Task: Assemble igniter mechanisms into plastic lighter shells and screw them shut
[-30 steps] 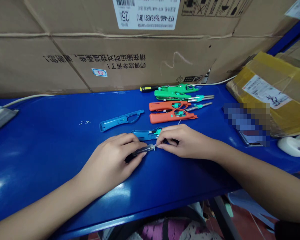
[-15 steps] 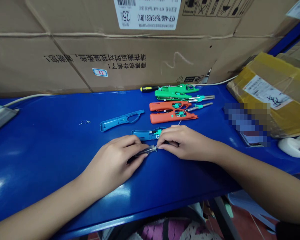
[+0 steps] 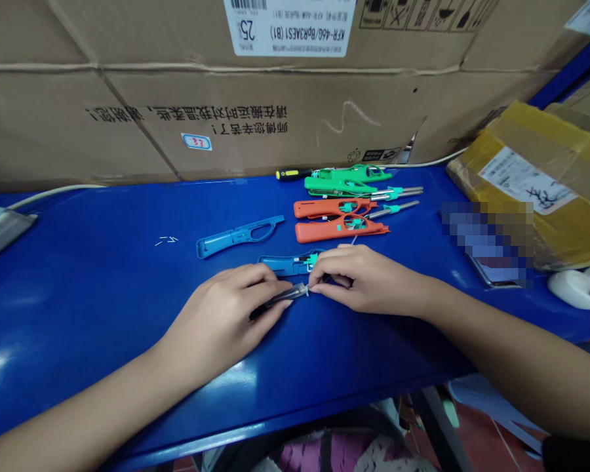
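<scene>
My left hand [image 3: 240, 311] grips a clear lighter fuel tank [image 3: 293, 292] between thumb and fingers, its pale tip pointing right. At that tip, the thumb and fingers of my right hand [image 3: 356, 278] are pinched together; whatever is between them is too small to make out. Just behind both hands lies a blue lighter shell half [image 3: 280, 265] with turquoise parts inside, partly covered by my right hand. Farther back, the other blue shell half [image 3: 238, 237] rests with its hollow side up.
Orange lighter shells [image 3: 332, 231] and green lighter shells [image 3: 341, 186] with metal tubes lie behind, beside a black-and-yellow screwdriver [image 3: 291, 175]. Tiny white pieces [image 3: 167, 240] are at left. A phone [image 3: 496, 272] and a taped parcel [image 3: 526, 170] sit right. A large carton [image 3: 177, 98] backs the blue table [image 3: 103, 295].
</scene>
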Demonstrator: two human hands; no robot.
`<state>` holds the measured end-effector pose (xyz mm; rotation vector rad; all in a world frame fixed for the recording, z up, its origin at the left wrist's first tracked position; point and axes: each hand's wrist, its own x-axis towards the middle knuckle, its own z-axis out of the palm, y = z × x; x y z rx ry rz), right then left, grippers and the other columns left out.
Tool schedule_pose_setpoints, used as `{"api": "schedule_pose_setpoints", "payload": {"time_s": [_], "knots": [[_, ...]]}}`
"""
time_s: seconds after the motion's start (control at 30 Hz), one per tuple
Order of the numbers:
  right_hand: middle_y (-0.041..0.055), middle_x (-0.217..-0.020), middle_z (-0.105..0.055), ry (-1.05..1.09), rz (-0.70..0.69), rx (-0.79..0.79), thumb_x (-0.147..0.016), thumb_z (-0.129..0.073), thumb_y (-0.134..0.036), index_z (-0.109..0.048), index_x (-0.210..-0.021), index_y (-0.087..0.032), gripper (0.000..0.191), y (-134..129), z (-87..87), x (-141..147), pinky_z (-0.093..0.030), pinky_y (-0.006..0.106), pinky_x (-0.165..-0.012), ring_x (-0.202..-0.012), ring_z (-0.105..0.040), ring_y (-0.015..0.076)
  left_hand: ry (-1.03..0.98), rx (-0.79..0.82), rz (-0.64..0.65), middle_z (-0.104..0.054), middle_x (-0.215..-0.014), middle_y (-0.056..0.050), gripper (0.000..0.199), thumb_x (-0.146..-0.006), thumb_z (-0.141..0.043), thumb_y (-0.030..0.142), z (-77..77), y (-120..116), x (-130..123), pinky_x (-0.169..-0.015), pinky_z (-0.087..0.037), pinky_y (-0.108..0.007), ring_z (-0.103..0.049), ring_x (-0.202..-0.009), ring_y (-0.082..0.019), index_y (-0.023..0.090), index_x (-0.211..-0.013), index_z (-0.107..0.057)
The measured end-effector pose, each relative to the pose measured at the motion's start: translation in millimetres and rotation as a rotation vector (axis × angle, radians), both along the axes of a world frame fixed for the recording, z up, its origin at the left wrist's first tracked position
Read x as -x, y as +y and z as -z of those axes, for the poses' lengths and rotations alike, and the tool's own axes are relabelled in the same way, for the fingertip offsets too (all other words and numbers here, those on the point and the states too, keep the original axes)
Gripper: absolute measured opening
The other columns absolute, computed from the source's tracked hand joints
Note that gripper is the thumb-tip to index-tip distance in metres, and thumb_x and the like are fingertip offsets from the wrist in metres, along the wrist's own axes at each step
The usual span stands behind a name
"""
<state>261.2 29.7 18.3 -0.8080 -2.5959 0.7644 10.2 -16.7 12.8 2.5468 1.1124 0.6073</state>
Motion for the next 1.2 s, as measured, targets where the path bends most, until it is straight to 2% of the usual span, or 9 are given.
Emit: {"api": "schedule_pose_setpoints", "payload": {"time_s": [0.13,0.37,1.2], "knots": [[0.0004,-0.092,-0.073,-0.006,0.025,-0.029,-0.092,-0.065,-0.016,-0.071,-0.094,-0.018,0.007,1.3,-2.3,-2.2,-0.044,0.025,-0.075,-0.073,-0.059,0.0118,0.000,-0.015,-0.007,-0.067,-0.095,-0.004,0.022,-0.098,-0.059,0.024,-1.9,0.7,0.2,-0.074,-0.054,-0.032,-0.065,-0.085,-0.019,0.021,-0.116,-0.072],[0.0023,-0.097,-0.073,-0.045,0.007,-0.039,-0.096,-0.059,-0.018,-0.069,-0.095,-0.019,0.011,2.1,0.4,-4.4,-0.044,0.031,-0.086,-0.091,-0.065,0.0171,0.010,-0.028,-0.005,-0.068,-0.095,-0.005,0.023,-0.098,-0.058,0.025,-2.6,1.5,0.7,-0.075,-0.055,-0.032,-0.066,-0.086,-0.019,0.021,-0.116,-0.072],[0.0022,-0.096,-0.072,-0.049,-0.011,-0.030,-0.096,-0.058,-0.019,-0.067,-0.094,-0.020,0.010,0.0,3.5,-3.5,-0.042,0.032,-0.086,-0.091,-0.063,0.0167,0.005,-0.002,0.009,-0.066,-0.093,-0.005,0.023,-0.098,-0.058,0.023,-0.9,2.7,0.2,-0.073,-0.053,-0.031,-0.064,-0.083,-0.018,0.020,-0.117,-0.072]]}}
